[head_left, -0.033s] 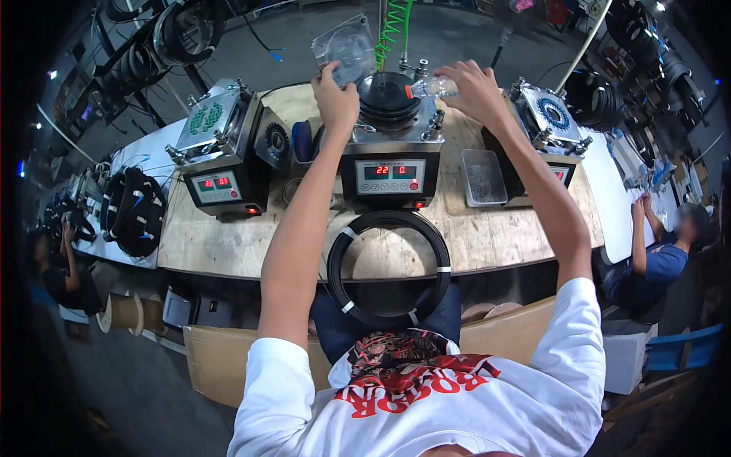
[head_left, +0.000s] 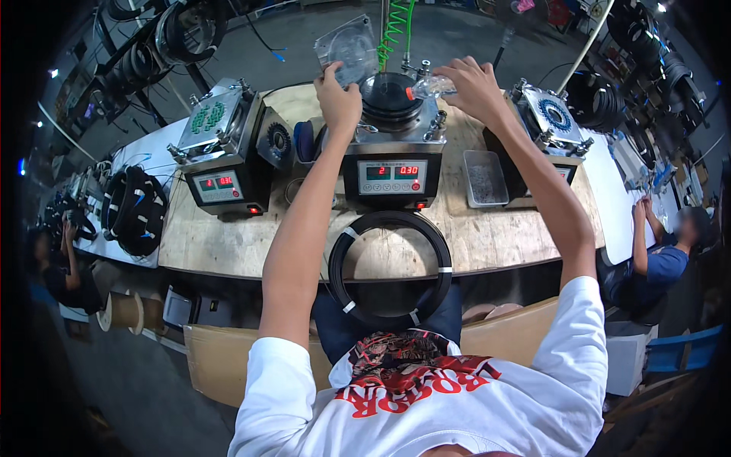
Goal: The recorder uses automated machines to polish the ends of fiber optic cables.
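My left hand (head_left: 338, 100) grips the lower edge of a clear square plate (head_left: 346, 52) with a round pattern in it, tilted up beside the middle machine. In my right hand (head_left: 474, 90) is a small clear plastic bottle (head_left: 434, 86), lying nearly sideways. Its orange tip points left, over the black round disc (head_left: 384, 93) on top of the middle machine (head_left: 393, 177). I cannot tell whether anything flows from it. The machine's front panel has lit red digits.
Similar machines stand left (head_left: 217, 164) and right (head_left: 550, 114). A clear tray (head_left: 485, 179) of small pieces sits by the right one. A black cable coil (head_left: 340, 270) hangs over the table's front edge. A green coiled hose (head_left: 390, 34) rises behind. Other people work at both sides.
The red digits on the middle machine's panel have changed, and the left machine's too. Both hands keep their hold, nearly in the same place.
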Action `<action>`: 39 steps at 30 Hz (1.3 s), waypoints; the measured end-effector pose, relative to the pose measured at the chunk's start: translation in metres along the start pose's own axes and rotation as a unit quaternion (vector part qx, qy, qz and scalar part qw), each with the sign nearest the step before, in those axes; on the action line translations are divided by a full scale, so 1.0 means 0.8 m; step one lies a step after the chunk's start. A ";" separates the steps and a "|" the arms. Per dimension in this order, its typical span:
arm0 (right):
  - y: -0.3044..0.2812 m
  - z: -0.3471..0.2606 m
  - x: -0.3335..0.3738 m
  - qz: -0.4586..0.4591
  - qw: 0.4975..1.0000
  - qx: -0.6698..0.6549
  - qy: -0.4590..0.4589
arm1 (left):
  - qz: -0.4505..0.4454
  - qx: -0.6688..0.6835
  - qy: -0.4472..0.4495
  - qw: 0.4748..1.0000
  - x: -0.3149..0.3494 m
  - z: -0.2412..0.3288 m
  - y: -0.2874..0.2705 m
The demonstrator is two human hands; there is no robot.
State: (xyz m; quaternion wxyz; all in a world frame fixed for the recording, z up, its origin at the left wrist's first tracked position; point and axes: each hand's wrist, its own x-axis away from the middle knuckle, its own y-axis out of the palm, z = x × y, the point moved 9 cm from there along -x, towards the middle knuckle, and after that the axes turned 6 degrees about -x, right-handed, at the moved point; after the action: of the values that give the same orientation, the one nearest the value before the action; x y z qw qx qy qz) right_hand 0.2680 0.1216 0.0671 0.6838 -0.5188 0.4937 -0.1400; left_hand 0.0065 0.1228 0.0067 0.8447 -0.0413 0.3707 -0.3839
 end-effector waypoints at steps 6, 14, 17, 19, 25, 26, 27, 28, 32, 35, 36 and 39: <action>0.005 -0.081 -0.035 -0.048 0.972 0.176 -0.152 | -0.012 -0.006 -0.020 1.000 0.002 -0.003 0.002; 0.043 -0.186 -0.079 -0.030 0.937 0.215 -0.274 | 0.042 0.026 0.065 0.997 0.001 -0.009 0.004; 0.064 -0.187 -0.109 -0.019 0.937 0.213 -0.276 | 0.012 0.041 0.017 0.999 0.001 -0.009 0.004; 0.072 -0.168 -0.127 0.018 0.942 0.223 -0.251 | -0.009 0.017 -0.018 1.000 0.003 -0.002 0.005; 0.071 -0.089 -0.128 0.020 0.947 0.248 -0.201 | -0.015 -0.016 -0.035 0.999 0.005 0.004 0.004; 0.065 -0.080 -0.122 0.008 0.948 0.252 -0.195 | -0.021 -0.007 -0.043 0.999 0.005 0.003 0.004; 0.059 -0.073 -0.113 -0.001 0.954 0.231 -0.192 | -0.024 -0.005 -0.043 0.999 0.006 0.003 0.003; 0.048 -0.077 -0.104 -0.002 0.954 0.233 -0.191 | -0.017 0.001 -0.035 0.999 0.006 0.003 -0.001; 0.025 -0.106 -0.066 -0.039 0.960 0.164 -0.224 | -0.003 0.001 -0.014 1.000 0.001 -0.003 -0.004; 0.024 -0.107 -0.058 -0.011 0.966 0.159 -0.205 | 0.000 -0.002 -0.003 1.000 0.000 -0.002 -0.005; 0.025 -0.100 -0.058 0.011 0.970 0.161 -0.181 | -0.006 -0.001 -0.008 1.000 -0.001 -0.004 -0.004; 0.031 -0.037 -0.040 0.032 0.994 0.080 -0.060 | -0.015 0.009 -0.007 1.000 0.000 0.004 0.007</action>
State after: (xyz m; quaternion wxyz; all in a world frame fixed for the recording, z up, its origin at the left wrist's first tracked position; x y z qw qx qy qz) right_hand 0.2202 0.1380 0.0638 0.7558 -0.4534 0.4553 -0.1258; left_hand 0.0119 0.1259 0.0073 0.8417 -0.0422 0.3607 -0.3996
